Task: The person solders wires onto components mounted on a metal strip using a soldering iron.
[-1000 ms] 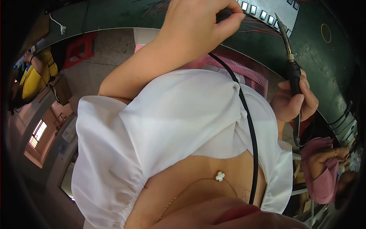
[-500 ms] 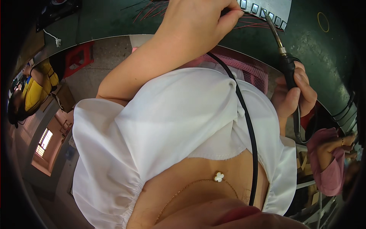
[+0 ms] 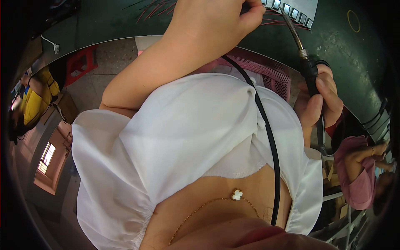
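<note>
My left hand (image 3: 208, 29) reaches up over the dark green table (image 3: 333, 46). Its fingertips are pinched shut on thin red wires (image 3: 275, 20) beside a row of small square parts on a white board (image 3: 291, 9). My right hand (image 3: 321, 104) grips the black handle of a soldering iron (image 3: 310, 71). The iron's metal tip points up toward that row of parts. Its black cord (image 3: 266, 137) runs down across my white blouse.
A pink mesh basket (image 3: 273, 73) sits under the table edge. A yellow ring (image 3: 353, 21) lies on the table at the right. A red stool (image 3: 81, 62) and a person in yellow (image 3: 35, 102) are at the left. Another person's pink sleeve (image 3: 358, 183) is at the lower right.
The soldering iron's tip has moved up and left, closer to the row of parts. My left hand has stayed pinched at the board.
</note>
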`<action>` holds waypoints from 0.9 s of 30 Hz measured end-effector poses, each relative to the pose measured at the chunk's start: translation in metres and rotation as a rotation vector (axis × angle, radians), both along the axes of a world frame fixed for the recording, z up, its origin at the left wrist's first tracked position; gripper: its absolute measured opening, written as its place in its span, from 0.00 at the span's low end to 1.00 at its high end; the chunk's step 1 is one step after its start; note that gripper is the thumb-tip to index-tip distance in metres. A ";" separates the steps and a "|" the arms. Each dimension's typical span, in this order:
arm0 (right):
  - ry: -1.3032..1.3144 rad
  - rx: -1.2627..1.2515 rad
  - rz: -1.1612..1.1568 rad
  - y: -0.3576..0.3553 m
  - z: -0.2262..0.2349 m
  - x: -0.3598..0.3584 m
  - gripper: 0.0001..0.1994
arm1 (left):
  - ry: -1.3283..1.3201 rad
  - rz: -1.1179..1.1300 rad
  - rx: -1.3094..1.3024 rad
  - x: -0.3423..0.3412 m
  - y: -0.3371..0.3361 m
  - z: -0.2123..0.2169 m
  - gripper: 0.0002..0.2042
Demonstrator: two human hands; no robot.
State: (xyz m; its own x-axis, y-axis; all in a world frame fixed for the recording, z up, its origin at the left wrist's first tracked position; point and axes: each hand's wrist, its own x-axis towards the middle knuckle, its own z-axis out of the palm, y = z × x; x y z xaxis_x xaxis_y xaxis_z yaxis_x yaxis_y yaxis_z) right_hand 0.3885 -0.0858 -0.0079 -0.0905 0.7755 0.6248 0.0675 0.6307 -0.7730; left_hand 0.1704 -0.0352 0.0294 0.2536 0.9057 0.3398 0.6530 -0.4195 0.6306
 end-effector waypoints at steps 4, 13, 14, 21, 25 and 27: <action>-0.033 0.018 0.032 0.002 0.001 0.002 0.10 | -0.011 -0.007 0.038 0.001 0.000 -0.002 0.04; -0.101 0.034 0.112 0.008 0.006 0.007 0.09 | -0.022 -0.003 0.020 0.000 0.001 -0.001 0.04; -0.121 0.041 0.135 0.008 0.007 0.008 0.10 | -0.012 -0.002 0.004 0.001 0.001 -0.001 0.04; -0.129 0.032 0.143 0.009 0.007 0.008 0.09 | -0.007 0.000 0.058 0.001 0.000 -0.005 0.04; -0.151 0.043 0.144 0.010 0.007 0.007 0.09 | 0.031 0.004 0.051 0.000 0.001 -0.005 0.04; -0.157 0.042 0.146 0.010 0.007 0.006 0.09 | 0.035 0.005 0.051 0.000 0.001 -0.005 0.04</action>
State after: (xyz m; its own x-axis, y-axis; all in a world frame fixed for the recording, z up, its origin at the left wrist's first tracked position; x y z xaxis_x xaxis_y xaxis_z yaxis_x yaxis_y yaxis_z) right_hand 0.3950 -0.0763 -0.0004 -0.2986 0.7206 0.6257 0.0908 0.6741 -0.7330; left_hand 0.1705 -0.0344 0.0244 0.2618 0.8886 0.3767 0.6764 -0.4474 0.5851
